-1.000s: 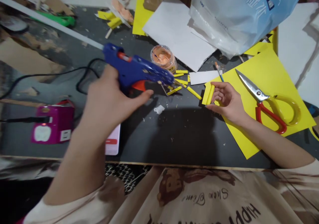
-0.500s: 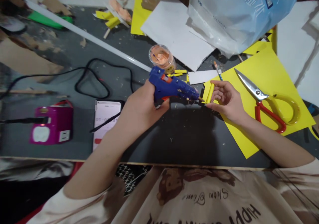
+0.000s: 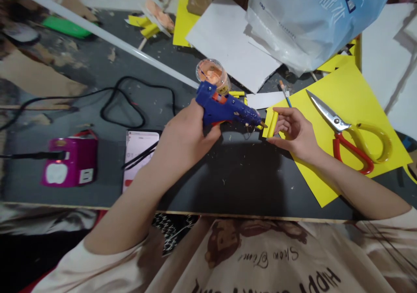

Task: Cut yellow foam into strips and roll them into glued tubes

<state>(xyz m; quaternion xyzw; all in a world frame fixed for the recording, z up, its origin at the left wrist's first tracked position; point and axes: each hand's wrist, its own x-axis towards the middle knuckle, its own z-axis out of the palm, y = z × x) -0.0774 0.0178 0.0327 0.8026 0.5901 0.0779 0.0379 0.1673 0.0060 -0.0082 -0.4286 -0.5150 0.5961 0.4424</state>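
Note:
My left hand (image 3: 192, 138) is wrapped round the handle of a blue hot glue gun (image 3: 228, 108), which has a long white glue stick (image 3: 107, 36) running out of its back. The gun's metal nozzle points right and lies at the yellow strip. Between thumb and fingertips, my right hand (image 3: 298, 134) pinches a partly rolled yellow paper strip (image 3: 269, 124), its flat flap facing the nozzle. Whether nozzle and paper touch I cannot tell. Just beyond the gun stands an open tub of orange clay-like paste (image 3: 213, 76), with small yellow paper rolls (image 3: 237, 94) beside it.
Red-and-yellow-handled scissors (image 3: 345, 128) lie on a yellow sheet (image 3: 312, 180) at the right. A plastic bag (image 3: 312, 23) and white boards (image 3: 228, 36) fill the back. A phone (image 3: 141, 138), a purple plug adapter (image 3: 70, 160) and a black cord (image 3: 130, 78) lie at the left.
The glue gun has tilted a little, its back end and glue stick rising. The yellow strip has shifted slightly left in my right hand. Thin glue strands now show below the nozzle.

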